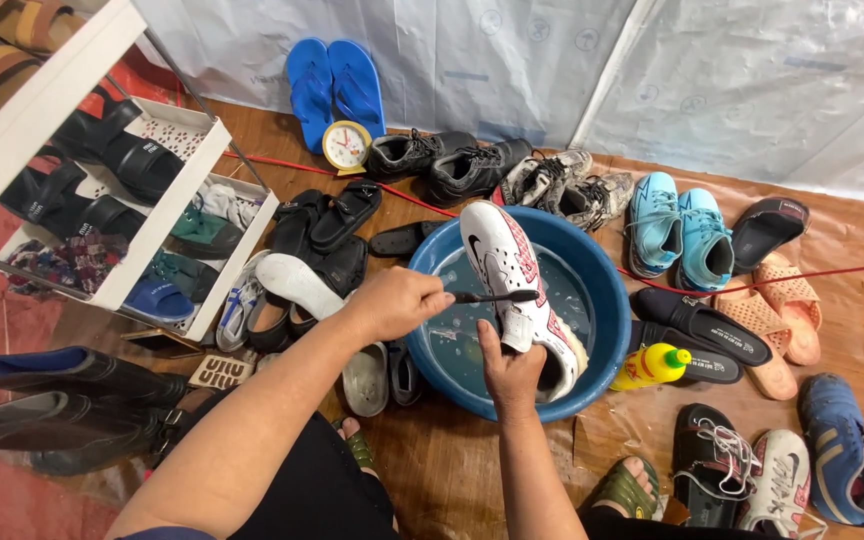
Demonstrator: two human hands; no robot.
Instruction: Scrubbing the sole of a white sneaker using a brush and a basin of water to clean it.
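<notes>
White shoe (514, 290) with red markings sits tilted over the blue basin (607, 290), sole side turned away, its heel end gripped from below by the right hand (512, 372), fingers wrapped around it. Left hand (392, 303) has its fingers closed on a dark brush (497, 297), whose tip lies across the shoe's side. Soapy water fills the basin. Just right of the basin lies a yellow bottle (650, 366) with a green cap. Behind the basin stand black boots (452, 165) and light blue sneakers (680, 232); left of it, a shoe rack (167, 215).
</notes>
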